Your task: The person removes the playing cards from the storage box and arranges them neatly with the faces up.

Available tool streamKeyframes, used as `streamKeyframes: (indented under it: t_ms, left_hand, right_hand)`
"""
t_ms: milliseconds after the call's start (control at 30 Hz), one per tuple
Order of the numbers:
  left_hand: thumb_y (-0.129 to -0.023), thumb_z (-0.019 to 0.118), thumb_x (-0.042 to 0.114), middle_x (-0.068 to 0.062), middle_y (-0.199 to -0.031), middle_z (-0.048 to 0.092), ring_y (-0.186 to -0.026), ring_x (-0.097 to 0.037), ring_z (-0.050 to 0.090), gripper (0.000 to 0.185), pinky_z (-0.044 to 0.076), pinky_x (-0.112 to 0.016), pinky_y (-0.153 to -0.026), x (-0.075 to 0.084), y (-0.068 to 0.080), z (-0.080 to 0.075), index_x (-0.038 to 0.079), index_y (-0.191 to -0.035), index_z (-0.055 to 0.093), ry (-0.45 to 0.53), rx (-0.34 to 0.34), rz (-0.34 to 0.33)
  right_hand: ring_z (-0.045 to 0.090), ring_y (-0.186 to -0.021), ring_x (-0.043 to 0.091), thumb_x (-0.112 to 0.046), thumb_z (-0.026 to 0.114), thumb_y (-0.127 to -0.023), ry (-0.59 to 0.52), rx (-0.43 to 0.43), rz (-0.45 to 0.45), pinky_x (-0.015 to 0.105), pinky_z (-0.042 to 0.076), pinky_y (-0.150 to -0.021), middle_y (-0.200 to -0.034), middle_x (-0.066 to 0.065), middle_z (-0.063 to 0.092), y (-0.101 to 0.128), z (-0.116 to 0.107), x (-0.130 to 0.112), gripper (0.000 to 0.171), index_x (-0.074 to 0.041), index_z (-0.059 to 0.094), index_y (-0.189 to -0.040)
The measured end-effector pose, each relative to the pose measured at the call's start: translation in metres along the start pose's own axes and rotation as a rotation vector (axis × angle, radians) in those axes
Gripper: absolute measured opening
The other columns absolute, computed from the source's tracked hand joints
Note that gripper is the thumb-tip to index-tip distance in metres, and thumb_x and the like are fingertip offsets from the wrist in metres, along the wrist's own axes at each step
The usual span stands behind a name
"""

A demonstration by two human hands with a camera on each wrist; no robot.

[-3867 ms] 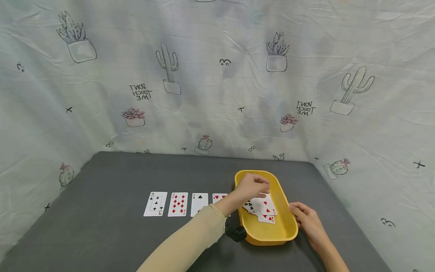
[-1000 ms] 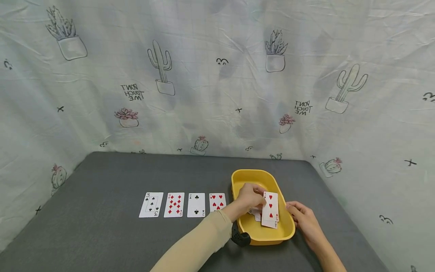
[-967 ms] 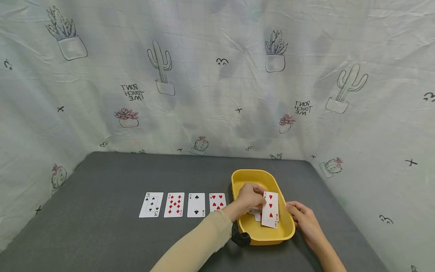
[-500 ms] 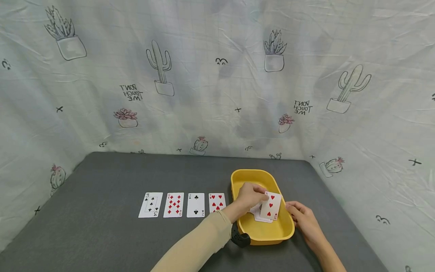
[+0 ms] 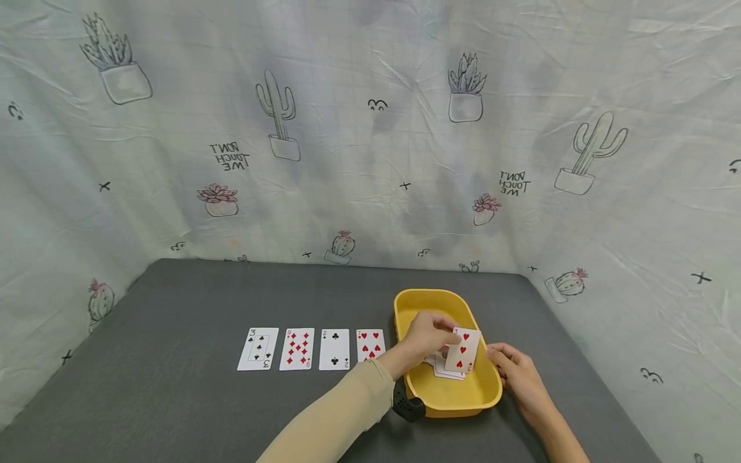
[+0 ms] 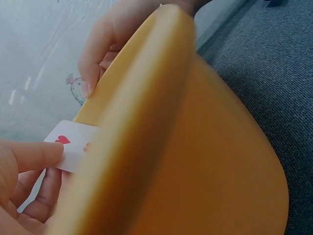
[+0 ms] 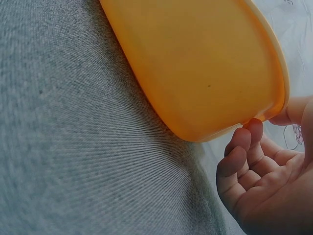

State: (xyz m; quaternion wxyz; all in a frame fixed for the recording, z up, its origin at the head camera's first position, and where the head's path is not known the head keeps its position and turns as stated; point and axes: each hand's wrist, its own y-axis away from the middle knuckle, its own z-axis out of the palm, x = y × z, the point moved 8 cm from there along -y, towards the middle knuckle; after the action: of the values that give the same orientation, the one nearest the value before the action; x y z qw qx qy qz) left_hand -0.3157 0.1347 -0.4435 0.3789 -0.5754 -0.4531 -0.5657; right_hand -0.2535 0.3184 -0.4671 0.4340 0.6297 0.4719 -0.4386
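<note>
In the head view my left hand (image 5: pixel 427 335) reaches into a yellow plastic tray (image 5: pixel 440 397) and pinches a three of hearts playing card (image 5: pixel 461 355) by its upper left corner. The card is face up and tilted, overlapping other cards (image 5: pixel 449 373) in the tray, which are mostly hidden. In the left wrist view, thumb and fingers meet on the card (image 6: pixel 73 139), partly behind the tray wall (image 6: pixel 195 147). My right hand (image 5: pixel 519 376) grips the tray's right rim. Its thumb and fingertips close on that rim in the right wrist view, around the tray (image 7: pixel 210 63).
Left of the tray, a row of face-up cards lies on the dark grey table (image 5: pixel 173 392): a five or three of clubs (image 5: pixel 258 349), a nine of diamonds (image 5: pixel 297 349), a two of clubs (image 5: pixel 334 349) and a seven of hearts (image 5: pixel 370 344). A printed cloth (image 5: pixel 347 161) hangs behind.
Earlier the three of hearts lay in the tray beneath my left hand; now the hand pinches it. Over the last second the card has tilted and shifted slightly right. My right hand stays at the rim.
</note>
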Motion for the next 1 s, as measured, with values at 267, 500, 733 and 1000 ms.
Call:
streamKeyframes:
  t_ms: [267, 500, 733, 1000]
  left_hand:
    - [-0.083, 0.077, 0.001, 0.001, -0.081, 0.065, -0.074, -0.014, 0.062, 0.010, 0.058, -0.034, -0.068, -0.0011, -0.0004, 0.0004, 0.008, -0.087, 0.072, -0.003, 0.001, -0.002]
    - [-0.083, 0.078, 0.003, 0.003, -0.081, 0.065, -0.073, -0.013, 0.061, 0.010, 0.057, -0.030, -0.066, -0.0029, -0.0027, 0.0011, 0.010, -0.089, 0.073, -0.019, 0.001, -0.002]
    - [-0.084, 0.077, 0.003, 0.002, -0.082, 0.065, -0.074, -0.013, 0.061, 0.009, 0.056, -0.029, -0.064, -0.0019, -0.0037, 0.0007, 0.010, -0.088, 0.073, -0.001, -0.011, 0.006]
    - [-0.084, 0.077, 0.002, 0.000, -0.082, 0.066, -0.072, -0.015, 0.064, 0.009, 0.059, -0.035, -0.067, -0.0007, -0.0043, 0.0021, 0.007, -0.090, 0.072, 0.060, -0.039, 0.019]
  right_hand:
    - [0.059, -0.074, 0.015, -0.026, 0.060, -0.100, -0.004, 0.000, 0.002, 0.026, 0.052, -0.059, -0.096, 0.009, 0.064, -0.0006, 0.0000, 0.0004, 0.038, 0.007, 0.059, -0.120]
    - [0.061, -0.074, 0.016, -0.024, 0.059, -0.100, -0.019, -0.002, -0.003, 0.027, 0.053, -0.060, -0.096, 0.010, 0.065, -0.0009, 0.0003, -0.0007, 0.037, 0.008, 0.059, -0.119]
    - [0.062, -0.075, 0.016, -0.025, 0.059, -0.100, 0.000, -0.001, 0.000, 0.027, 0.054, -0.061, -0.097, 0.010, 0.065, -0.0004, -0.0003, -0.0024, 0.037, 0.008, 0.060, -0.119]
    - [0.060, -0.073, 0.016, -0.026, 0.059, -0.101, 0.012, 0.002, 0.011, 0.026, 0.052, -0.059, -0.095, 0.009, 0.064, -0.0009, -0.0002, -0.0022, 0.039, 0.007, 0.059, -0.120]
